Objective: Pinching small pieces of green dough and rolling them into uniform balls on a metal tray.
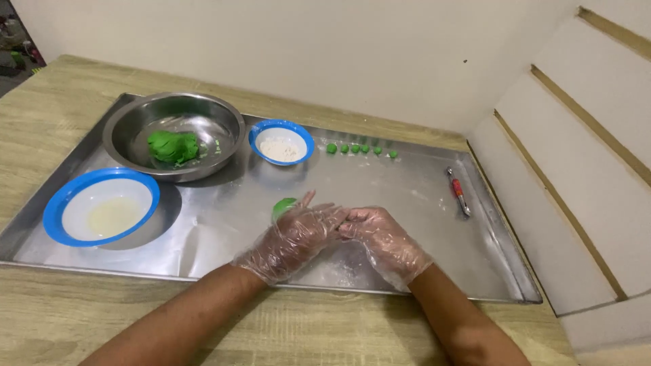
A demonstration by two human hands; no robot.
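Note:
Both my hands wear clear plastic gloves and meet over the front middle of a large steel tray (224, 224). My left hand (298, 237) holds a piece of green dough (283, 207) that shows at its far side. My right hand (380, 237) touches the left hand's fingers; whether it grips any dough is hidden. Several small green dough balls (359, 149) lie in a row at the tray's far edge. A steel bowl (173, 135) at the back left holds a lump of green dough (173, 147).
A blue-rimmed bowl of white flour (281, 142) stands beside the steel bowl. A larger blue-rimmed bowl with pale liquid (102, 205) sits at the front left. A red-handled tool (459, 192) lies at the tray's right. The tray rests on a wooden table (54, 318) against white walls.

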